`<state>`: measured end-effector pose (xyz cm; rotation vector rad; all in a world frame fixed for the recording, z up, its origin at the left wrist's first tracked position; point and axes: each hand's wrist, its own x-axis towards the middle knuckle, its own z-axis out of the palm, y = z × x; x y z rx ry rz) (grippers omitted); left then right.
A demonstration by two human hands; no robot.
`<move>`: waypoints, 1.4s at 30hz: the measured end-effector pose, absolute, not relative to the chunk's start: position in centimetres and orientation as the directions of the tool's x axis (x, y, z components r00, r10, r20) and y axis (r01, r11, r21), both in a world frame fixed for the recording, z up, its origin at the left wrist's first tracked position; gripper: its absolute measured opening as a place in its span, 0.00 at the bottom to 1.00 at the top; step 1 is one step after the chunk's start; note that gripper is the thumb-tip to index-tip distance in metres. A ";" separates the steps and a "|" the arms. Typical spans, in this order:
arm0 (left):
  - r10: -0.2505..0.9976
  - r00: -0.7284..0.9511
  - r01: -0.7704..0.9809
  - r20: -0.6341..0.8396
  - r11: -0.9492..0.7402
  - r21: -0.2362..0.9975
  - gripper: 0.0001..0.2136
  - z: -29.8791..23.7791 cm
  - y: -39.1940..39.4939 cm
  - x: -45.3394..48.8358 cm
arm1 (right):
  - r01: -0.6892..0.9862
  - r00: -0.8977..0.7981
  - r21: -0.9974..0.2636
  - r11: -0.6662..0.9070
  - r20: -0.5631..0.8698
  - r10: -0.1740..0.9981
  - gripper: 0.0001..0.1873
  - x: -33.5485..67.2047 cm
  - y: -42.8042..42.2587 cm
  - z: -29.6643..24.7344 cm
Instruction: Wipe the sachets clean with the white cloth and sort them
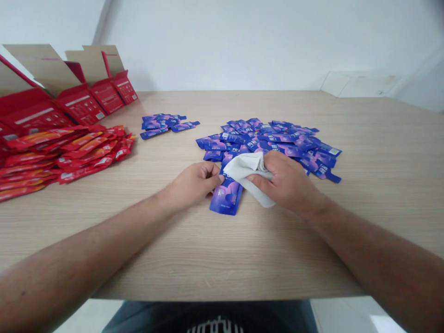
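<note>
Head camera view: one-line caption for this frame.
The right hand grips a grey cloth over a blue sachet touched by the left hand, beside a heap of blue sachets on a wooden table.

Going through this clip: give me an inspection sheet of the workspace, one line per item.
Surface: light wood-grain table.
Things in hand: white cloth, bunched over a blue-and-purple pouch lying on the table.
Clutter: heap of blue pouches just beyond the hands; smaller group of blue pouches to its left; stack of red packets and open red cartons at far left.
Hands: right hand grips the cloth; left hand has its fingers at the pouch's top end, beside the cloth; whether it pinches is unclear.
Cables: nothing seen.
Surroundings: white wall behind the table.
</note>
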<state>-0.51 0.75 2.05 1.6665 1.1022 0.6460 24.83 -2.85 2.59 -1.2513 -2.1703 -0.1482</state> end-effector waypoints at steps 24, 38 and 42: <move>0.753 0.655 0.038 -0.060 0.047 0.998 0.11 -1.1 0.2 -1.1 | 0.807 -0.459 -0.142 0.573 0.460 0.760 0.15 23.4 -4.7 2.7; 0.794 0.604 0.031 -0.069 0.063 0.998 0.12 -0.7 -0.1 -1.1 | 0.690 -0.650 -0.110 0.715 0.340 0.680 0.11 22.6 -5.4 2.6; 0.798 0.595 0.003 -0.091 0.111 0.994 0.12 -0.6 -0.2 -0.9 | 0.783 -0.523 -0.133 0.608 0.389 0.758 0.13 22.8 -5.1 2.7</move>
